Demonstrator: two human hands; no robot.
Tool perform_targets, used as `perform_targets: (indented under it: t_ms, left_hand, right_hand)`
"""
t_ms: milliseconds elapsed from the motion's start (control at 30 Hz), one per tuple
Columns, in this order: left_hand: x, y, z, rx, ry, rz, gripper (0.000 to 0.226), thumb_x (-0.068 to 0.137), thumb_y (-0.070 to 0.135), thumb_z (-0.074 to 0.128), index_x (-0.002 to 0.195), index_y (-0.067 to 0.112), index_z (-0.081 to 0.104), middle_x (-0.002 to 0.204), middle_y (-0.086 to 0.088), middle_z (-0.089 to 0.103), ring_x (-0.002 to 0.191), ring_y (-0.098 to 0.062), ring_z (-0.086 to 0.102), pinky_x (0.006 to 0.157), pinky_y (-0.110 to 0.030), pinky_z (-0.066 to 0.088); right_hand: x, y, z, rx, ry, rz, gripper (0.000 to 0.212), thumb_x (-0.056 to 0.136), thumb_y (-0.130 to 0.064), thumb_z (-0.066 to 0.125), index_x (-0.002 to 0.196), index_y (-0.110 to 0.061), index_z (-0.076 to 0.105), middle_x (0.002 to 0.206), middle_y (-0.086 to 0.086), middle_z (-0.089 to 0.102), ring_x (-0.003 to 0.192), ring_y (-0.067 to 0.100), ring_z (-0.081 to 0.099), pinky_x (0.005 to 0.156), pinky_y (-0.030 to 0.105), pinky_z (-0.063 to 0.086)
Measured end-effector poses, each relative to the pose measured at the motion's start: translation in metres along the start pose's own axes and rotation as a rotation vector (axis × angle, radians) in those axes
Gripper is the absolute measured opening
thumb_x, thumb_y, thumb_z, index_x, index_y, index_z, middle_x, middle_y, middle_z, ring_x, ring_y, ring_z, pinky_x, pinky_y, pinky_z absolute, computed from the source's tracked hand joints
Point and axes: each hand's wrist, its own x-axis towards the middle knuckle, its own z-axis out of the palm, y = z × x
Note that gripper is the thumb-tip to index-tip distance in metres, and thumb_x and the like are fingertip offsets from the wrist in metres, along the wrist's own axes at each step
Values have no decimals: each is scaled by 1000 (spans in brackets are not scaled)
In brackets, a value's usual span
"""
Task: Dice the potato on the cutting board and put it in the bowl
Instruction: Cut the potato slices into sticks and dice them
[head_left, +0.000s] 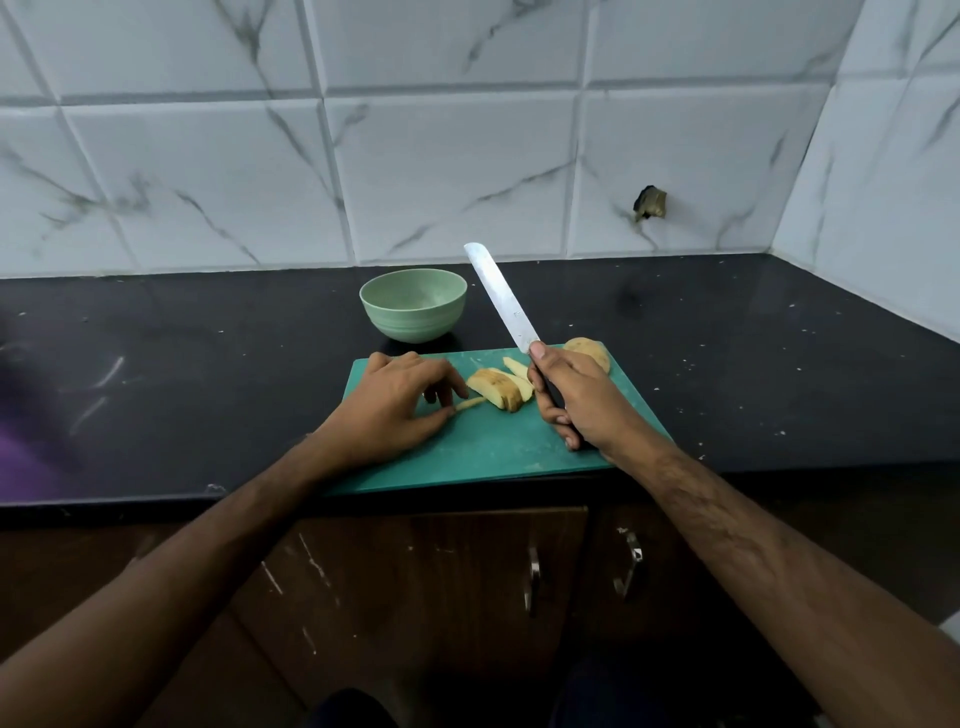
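Gripping knife (501, 296), right hand (576, 395); no legible writing.

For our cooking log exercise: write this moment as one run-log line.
stage: slicing | right hand: grips knife, blade raised | left hand: touches potato strip | potato slices: on cutting board | bowl: empty

Left hand (395, 400) lies flat, fingers relaxed; right hand (571, 400) is clenched, thumb extended.

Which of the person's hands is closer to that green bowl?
Left. The left hand rests on the cutting board just in front of the bowl; the right hand is further right, holding the knife.
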Motion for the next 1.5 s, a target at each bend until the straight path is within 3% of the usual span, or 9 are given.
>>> perform_targets:
  t_ms: [233, 433, 600, 733, 933, 1067, 1233, 1367, 1500]
  left_hand:
    - [5, 6, 3, 151, 13, -81, 19, 91, 51, 65, 105, 39, 67, 96, 18, 54, 97, -4, 50, 85, -37, 32]
    - [5, 5, -3, 117, -76, -45, 8, 93, 36, 66, 99, 41, 68, 97, 17, 52, 96, -4, 48, 81, -35, 25]
    - [-10, 1, -5, 51, 99, -93, 13, 96, 31, 62, 107, 39, 62, 97, 17, 57, 93, 1, 55, 85, -37, 34]
    - [-8, 10, -4, -8, -106, -28, 31, 94, 60, 47, 108, 38, 63, 102, 18, 57, 98, 1, 53, 88, -35, 34]
    - [-9, 10, -6, -39, -167, 64, 21, 95, 50, 51, 108, 40, 64, 109, 19, 59, 112, -2, 52, 93, -38, 33]
    - [-16, 1, -7, -85, -64, 11, 19, 96, 23, 65, 110, 36, 64, 105, 22, 63, 106, 0, 55, 94, -44, 37]
    - [-14, 3, -3, 30, -106, 30, 26, 96, 48, 49, 116, 39, 63, 104, 20, 55, 103, -3, 53, 88, -43, 38]
    - [-14, 4, -3, 66, -131, 56, 30, 97, 47, 48, 120, 38, 64, 108, 18, 54, 106, -5, 51, 86, -39, 35]
    - [-15, 5, -3, 83, -113, 73, 31, 96, 44, 49, 120, 35, 66, 105, 19, 52, 104, -5, 49, 80, -35, 30]
  right_hand:
    - [0, 0, 2, -21, 11, 9, 44, 110, -41, 38, 83, -8, 49, 50, 2, 36, 33, 8, 29, 31, 19, 32]
    - [0, -1, 2, -21, 17, 18, 44, 110, -41, 37, 82, -9, 47, 49, 2, 35, 33, 8, 29, 31, 19, 31]
    - [1, 0, 2, -30, 12, 18, 44, 110, -41, 38, 82, -9, 48, 50, 3, 35, 33, 9, 29, 31, 19, 31]
    - [1, -1, 3, -39, 23, 22, 44, 110, -41, 38, 83, -8, 48, 50, 3, 35, 33, 9, 29, 31, 19, 31]
    - [-2, -12, -1, -93, -41, 88, 45, 110, -43, 37, 82, -9, 47, 47, 2, 34, 31, 13, 30, 32, 19, 32]
    - [-21, -23, -10, -272, -131, 191, 47, 107, -50, 39, 81, -13, 47, 47, -1, 40, 32, 15, 34, 36, 22, 32]
    - [-56, -40, -14, -685, -227, 326, 48, 107, -51, 35, 84, -13, 54, 54, -4, 54, 35, 13, 44, 41, 24, 40]
    - [-71, -48, -11, -1028, -226, 294, 51, 107, -55, 30, 92, -17, 60, 73, -3, 59, 51, 7, 51, 59, 29, 46]
    - [-77, -47, -9, -1110, -198, 281, 51, 106, -57, 28, 89, -21, 59, 77, -4, 60, 67, 10, 58, 67, 33, 48]
